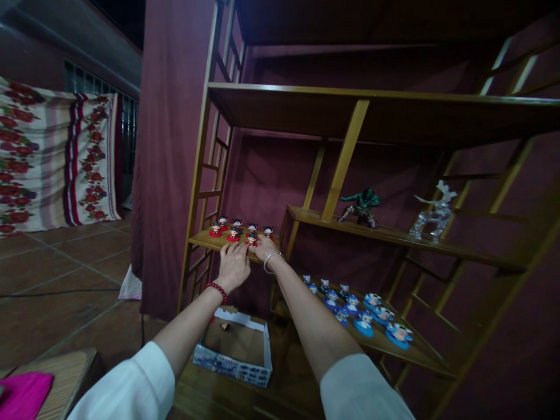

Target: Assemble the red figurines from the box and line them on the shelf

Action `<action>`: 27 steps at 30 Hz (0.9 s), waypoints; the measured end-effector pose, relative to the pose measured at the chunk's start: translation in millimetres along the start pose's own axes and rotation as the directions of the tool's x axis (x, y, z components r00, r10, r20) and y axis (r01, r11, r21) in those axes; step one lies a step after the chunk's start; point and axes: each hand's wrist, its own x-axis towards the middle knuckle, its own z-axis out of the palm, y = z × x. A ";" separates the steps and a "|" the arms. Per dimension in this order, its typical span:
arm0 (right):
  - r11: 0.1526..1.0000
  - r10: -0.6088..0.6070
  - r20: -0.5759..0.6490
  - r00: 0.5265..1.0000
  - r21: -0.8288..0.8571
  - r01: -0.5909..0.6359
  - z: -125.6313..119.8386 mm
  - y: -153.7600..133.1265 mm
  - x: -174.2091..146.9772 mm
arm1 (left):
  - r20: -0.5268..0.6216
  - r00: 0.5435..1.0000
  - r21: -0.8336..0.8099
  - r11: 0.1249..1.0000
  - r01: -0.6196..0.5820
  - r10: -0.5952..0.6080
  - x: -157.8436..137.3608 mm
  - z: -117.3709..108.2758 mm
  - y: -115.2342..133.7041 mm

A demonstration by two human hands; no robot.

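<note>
Both my hands reach to the left shelf board (201, 238), where several small dark-haired figurines on red bases stand in rows. My right hand (266, 249), with a silver bangle (269, 262), has its fingers closed at the side of a front figurine (251, 239). Just left of it, my left hand (234, 267) wears a red bead bracelet (217, 287). Its fingers lie apart at the shelf's front edge, below another front figurine (233, 235), with nothing visible in them. Part of the right fingertips is hidden behind the hand.
Below my hands is an open cardboard box (236, 368) with one small figurine (224, 326) inside. Blue-based figurines (364, 324) fill a lower right shelf. A green-and-dark statuette (362, 207) and a clear dragon-like ornament (435, 216) stand on the middle shelf.
</note>
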 end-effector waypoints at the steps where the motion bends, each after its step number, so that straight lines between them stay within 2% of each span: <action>1: 1.000 0.011 -0.005 1.000 -0.011 -0.011 0.6 -0.1 1.1 | 0.015 1.000 0.031 1.000 0.004 -0.005 1.4 -0.4 0.1; 9: 1.000 0.018 -0.029 0.999 -0.025 -0.018 4.7 3.2 10.3 | 0.183 0.981 0.262 0.965 0.013 -0.063 16.3 -7.2 4.2; 18: 0.989 0.039 -0.032 0.999 -0.145 -0.044 5.8 -1.6 11.0 | 0.212 0.976 0.465 0.883 -0.062 -0.043 14.1 -6.6 5.4; 27: 0.970 0.088 -0.098 0.991 -0.218 -0.107 3.2 -8.5 4.8 | 0.238 0.970 0.523 0.848 -0.086 -0.048 14.2 -5.4 2.9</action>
